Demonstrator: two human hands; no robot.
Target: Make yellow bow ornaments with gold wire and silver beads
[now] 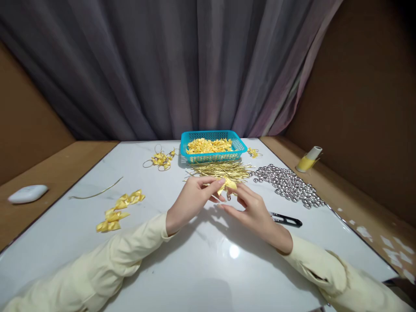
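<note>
Above the middle of the white table, a yellow satin ribbon bow (228,184) is held between my two hands. My left hand (196,195) pinches its left side between thumb and fingers. From the other side, the fingers of my right hand (248,206) hold the bow's right edge, while that thumb is stretched out lower down, apart from the bow. A silver bead (229,197) shows just beneath the bow, between the hands; how it is attached is hidden. Right behind the hands lies a pile of gold wire stems (224,170).
A blue basket (214,157) of yellow bows stands at the back. Silver beads (289,184) and black thread snips (287,220) lie right. Several loose bows (112,215), a single wire (97,192) and wired bow pieces (161,160) lie left. A thread spool (307,162) stands far right.
</note>
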